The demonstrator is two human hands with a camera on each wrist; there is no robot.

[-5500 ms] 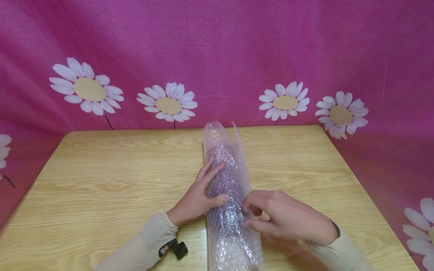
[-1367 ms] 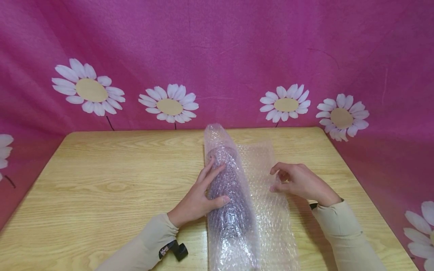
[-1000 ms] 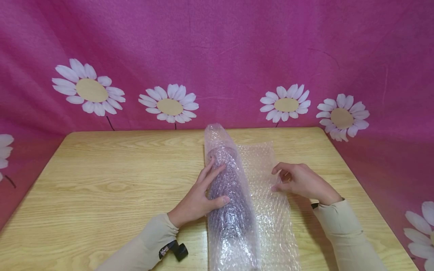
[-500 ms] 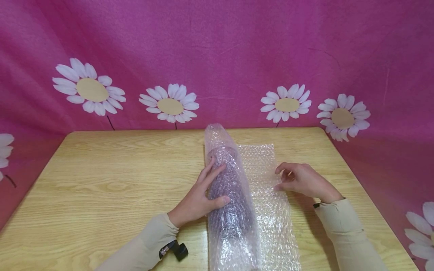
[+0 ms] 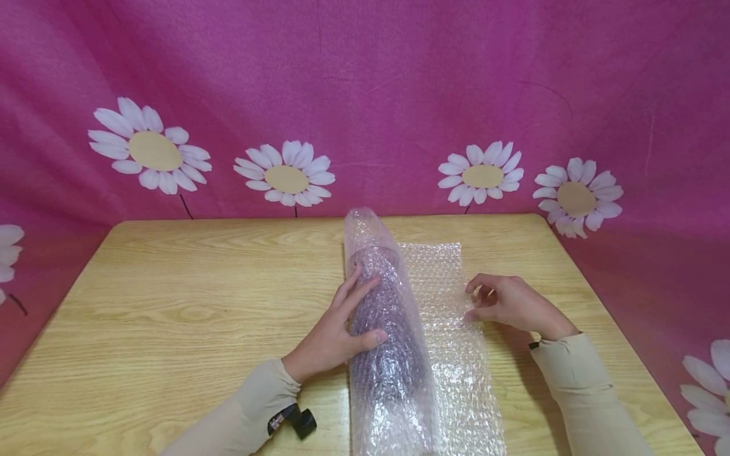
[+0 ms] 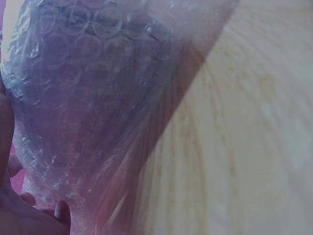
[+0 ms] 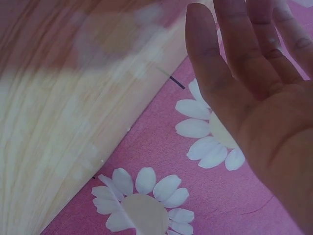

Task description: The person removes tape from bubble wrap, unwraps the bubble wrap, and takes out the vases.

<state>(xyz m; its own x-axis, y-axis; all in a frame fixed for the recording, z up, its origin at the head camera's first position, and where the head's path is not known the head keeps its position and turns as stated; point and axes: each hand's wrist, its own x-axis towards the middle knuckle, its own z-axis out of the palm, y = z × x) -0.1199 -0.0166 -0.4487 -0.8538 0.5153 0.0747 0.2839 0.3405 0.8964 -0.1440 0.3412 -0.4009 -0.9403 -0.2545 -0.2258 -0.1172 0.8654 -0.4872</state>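
Bubble wrap (image 5: 459, 373) lies lengthwise on the table, rolled around a dark purplish, roughly cylindrical thing (image 5: 384, 316) whose kind the layers hide. My left hand (image 5: 333, 339) rests on the left side of this bundle, fingers spread and thumb across its top. In the left wrist view, the wrapped thing (image 6: 93, 88) fills the upper left beside the fingers. A single flap of wrap spreads flat to the bundle's right. Just at the flap's right edge is my right hand (image 5: 513, 307), thumb and fingers apart. The right wrist view shows that hand (image 7: 264, 83) with nothing gripped.
The wood-grain table (image 5: 199, 304) extends on both sides of the bundle. A pink cloth (image 5: 365, 95) with printed daisies hangs behind and along the sides. A black wrist strap piece (image 5: 302, 421) hangs from the left sleeve.
My right hand has drawn the flap out from the bundle to the right, then let go of its edge and shifted slightly right. The flap has settled flatter. The left hand stays put.
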